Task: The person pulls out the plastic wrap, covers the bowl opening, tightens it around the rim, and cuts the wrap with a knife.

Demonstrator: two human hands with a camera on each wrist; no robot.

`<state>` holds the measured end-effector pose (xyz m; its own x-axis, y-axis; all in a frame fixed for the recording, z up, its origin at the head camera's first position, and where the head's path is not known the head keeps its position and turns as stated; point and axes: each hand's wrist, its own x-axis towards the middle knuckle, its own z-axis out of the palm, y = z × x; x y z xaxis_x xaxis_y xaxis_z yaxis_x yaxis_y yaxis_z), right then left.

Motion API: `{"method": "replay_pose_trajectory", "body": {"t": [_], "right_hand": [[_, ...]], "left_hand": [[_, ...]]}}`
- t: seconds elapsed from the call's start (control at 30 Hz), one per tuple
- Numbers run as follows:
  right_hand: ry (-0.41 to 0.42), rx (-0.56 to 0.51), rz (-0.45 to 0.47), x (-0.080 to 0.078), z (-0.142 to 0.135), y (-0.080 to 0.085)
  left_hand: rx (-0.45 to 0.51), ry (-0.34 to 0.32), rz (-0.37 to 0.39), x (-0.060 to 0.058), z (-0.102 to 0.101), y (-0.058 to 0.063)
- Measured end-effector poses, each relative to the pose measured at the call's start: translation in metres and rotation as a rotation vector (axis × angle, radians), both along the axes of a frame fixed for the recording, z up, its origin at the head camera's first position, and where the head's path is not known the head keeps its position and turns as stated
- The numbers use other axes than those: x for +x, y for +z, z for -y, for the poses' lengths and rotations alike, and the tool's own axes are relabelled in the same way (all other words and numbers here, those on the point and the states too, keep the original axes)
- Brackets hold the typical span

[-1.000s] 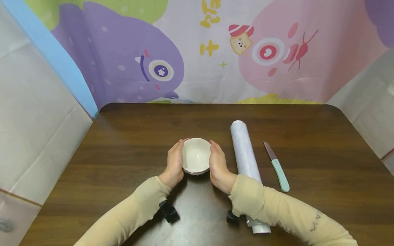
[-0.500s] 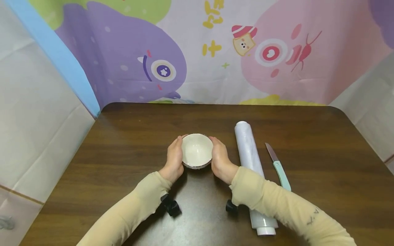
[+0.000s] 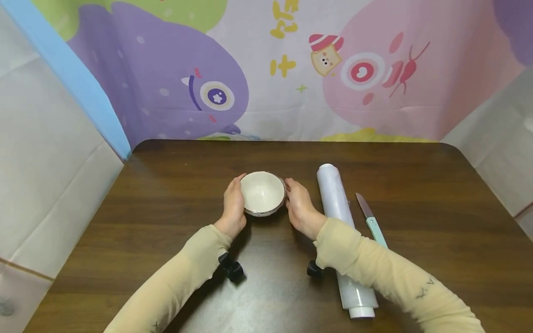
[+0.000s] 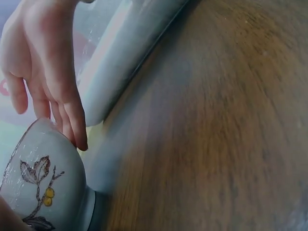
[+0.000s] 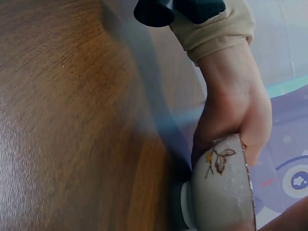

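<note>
A white bowl [image 3: 263,192] with a dark rim stands upright near the table's middle. Leaves and yellow berries decorate its outer wall in both wrist views. Glossy streaks cross that wall; I cannot tell whether they are clear film or glaze. My left hand [image 3: 234,207] holds the bowl's left side, the thumb by the rim and the fingers round the wall, as the right wrist view shows. On the other side, my right hand [image 3: 301,206] has its fingers [image 4: 72,110] nearly straight, their tips at the bowl's wall and the palm away from it.
A roll of plastic wrap [image 3: 333,194] lies lengthwise right of the bowl, partly under my right sleeve. Beyond it lies a knife [image 3: 374,227] with a mint-green handle, its end hidden by the sleeve. A cartoon-printed cloth [image 3: 283,111] hangs behind the table [image 3: 166,185].
The bowl has moved away from me and slightly left, with both hands following. My right palm has come off its side, leaving only fingertips there.
</note>
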<state>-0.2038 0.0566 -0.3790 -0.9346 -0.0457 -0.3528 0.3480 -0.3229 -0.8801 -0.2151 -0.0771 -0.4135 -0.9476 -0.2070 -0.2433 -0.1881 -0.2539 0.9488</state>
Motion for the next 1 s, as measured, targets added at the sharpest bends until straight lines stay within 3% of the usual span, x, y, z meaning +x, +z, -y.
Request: {"method": "replay_pose_trajectory", "body": {"t": [0.17,0.27,0.4,0.63,0.77,1.0], "right_hand": [[0.044,0.088,-0.013,0.005,-0.006,0.009],[0.062,0.212,-0.066,0.012,-0.014,0.019],[0.086,0.381,-0.206,0.019,-0.035,0.036],[0.021,0.616,-0.438,0.022,-0.091,0.046],[-0.011,0.787,-0.451,0.027,-0.125,0.043],[0.027,1.177,-0.429,0.042,-0.168,0.029]], "left_hand": [[-0.167,0.006,-0.036,0.003,0.006,0.004],[-0.279,0.028,-0.121,0.004,0.009,0.011],[-0.426,0.014,-0.244,0.007,0.01,0.025],[-0.712,-0.139,-0.459,0.019,0.002,0.044],[-0.856,-0.243,-0.591,0.024,-0.004,0.047],[-1.094,-0.41,-0.718,0.028,-0.008,0.044]]}}
